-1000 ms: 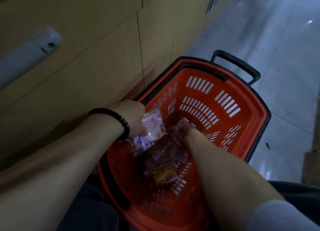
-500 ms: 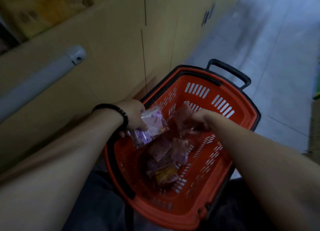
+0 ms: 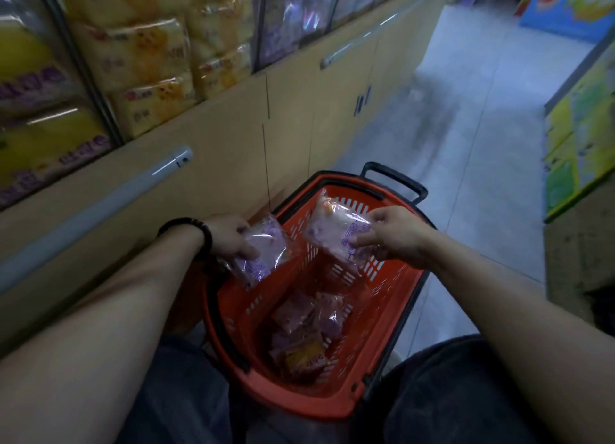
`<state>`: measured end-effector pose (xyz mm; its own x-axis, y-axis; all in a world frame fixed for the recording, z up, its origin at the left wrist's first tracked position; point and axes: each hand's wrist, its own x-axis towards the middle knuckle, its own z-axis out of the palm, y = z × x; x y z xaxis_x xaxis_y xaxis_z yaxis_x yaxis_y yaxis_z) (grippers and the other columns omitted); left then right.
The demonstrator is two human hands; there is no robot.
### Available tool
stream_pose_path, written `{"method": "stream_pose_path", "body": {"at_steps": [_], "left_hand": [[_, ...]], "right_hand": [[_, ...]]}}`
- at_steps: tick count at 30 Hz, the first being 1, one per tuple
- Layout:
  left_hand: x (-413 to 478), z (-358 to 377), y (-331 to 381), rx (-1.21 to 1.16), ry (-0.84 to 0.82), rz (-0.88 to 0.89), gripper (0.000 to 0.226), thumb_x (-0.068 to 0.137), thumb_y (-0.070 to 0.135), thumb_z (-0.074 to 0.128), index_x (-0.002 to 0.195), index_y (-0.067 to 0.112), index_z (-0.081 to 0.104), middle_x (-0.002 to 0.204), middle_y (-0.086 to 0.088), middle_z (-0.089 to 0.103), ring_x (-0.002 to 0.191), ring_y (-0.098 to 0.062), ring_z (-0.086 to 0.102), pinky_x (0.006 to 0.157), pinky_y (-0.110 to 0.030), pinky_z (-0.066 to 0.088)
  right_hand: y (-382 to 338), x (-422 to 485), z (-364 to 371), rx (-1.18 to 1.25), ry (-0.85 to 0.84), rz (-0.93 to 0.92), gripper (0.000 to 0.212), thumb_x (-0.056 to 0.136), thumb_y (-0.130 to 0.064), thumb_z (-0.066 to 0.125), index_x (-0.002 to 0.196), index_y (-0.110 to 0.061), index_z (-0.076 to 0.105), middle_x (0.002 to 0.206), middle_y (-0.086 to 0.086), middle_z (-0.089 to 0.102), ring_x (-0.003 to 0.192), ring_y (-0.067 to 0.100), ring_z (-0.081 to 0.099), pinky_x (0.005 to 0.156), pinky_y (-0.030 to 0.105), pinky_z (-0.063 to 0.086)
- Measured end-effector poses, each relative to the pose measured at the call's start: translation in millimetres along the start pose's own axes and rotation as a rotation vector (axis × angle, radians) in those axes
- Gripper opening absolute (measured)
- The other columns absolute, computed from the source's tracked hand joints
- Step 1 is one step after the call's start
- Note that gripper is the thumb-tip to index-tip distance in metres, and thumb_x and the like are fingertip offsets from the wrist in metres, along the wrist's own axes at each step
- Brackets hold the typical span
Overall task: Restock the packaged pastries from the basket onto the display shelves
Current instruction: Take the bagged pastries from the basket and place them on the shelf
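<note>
An orange basket [image 3: 376, 350] stands on the floor between my knees. My left hand [image 3: 229, 235], with a dark bead bracelet at the wrist, grips a clear purple-printed pastry pack [image 3: 263, 254] above the basket's left rim. My right hand [image 3: 396, 235] pinches a second, similar pastry pack [image 3: 336, 230] by its edge, held over the far part of the basket. Several more pastry packs [image 3: 306, 330] lie on the basket's bottom, one of them orange-yellow [image 3: 304, 358]. The display shelves [image 3: 149, 54] at upper left hold stacked yellow and purple packs.
Below the shelves runs a beige cabinet front [image 3: 289, 117] with a grey rail [image 3: 100, 204]. The basket's black handle [image 3: 396, 181] points down the grey tiled aisle [image 3: 472, 137]. Colourful cartons [image 3: 579, 137] stand at the right.
My right hand has lifted a pastry pack out of the basket. My left hand has risen a little with its pack. The view has tilted up, bringing the shelves into sight.
</note>
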<state>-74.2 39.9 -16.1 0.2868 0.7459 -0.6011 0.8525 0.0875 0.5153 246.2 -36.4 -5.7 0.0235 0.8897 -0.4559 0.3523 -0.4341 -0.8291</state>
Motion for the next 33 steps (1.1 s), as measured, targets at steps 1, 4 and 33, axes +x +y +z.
{"method": "stream_pose_path", "body": {"at_steps": [1,4,33], "left_hand": [[-1.9,-1.3,-0.9,-0.053,0.011,0.004,0.027,0.084,0.021,0.086,0.099,0.007,0.067,0.092,-0.013,0.077,0.076,-0.027,0.077,0.062,-0.031,0.053],[-14.1,-0.1,6.1,-0.252,0.113,0.012,0.018,0.086,0.006,0.079,0.097,0.003,0.065,0.072,-0.012,0.072,0.055,-0.025,0.067,0.047,-0.028,0.051],[-53.6,6.9,95.8,-1.388,0.315,0.243,0.054,0.08,0.043,0.07,0.127,0.018,0.066,0.102,-0.005,0.075,0.086,-0.021,0.068,0.075,-0.034,0.054]], "right_hand": [[1.0,-3.9,-2.2,0.059,0.006,-0.013,0.028,0.075,-0.003,0.091,0.094,-0.001,0.07,0.075,0.02,0.072,0.071,0.033,0.066,0.051,0.029,0.041],[-8.3,-8.8,-10.2,0.184,0.056,-0.101,0.031,0.075,-0.002,0.09,0.1,0.001,0.072,0.077,0.018,0.07,0.066,0.027,0.062,0.049,0.027,0.04],[-65.2,2.3,5.4,0.911,0.489,-0.34,0.011,0.094,-0.016,0.077,0.087,-0.007,0.074,0.076,0.01,0.077,0.071,0.03,0.075,0.069,0.047,0.064]]}}
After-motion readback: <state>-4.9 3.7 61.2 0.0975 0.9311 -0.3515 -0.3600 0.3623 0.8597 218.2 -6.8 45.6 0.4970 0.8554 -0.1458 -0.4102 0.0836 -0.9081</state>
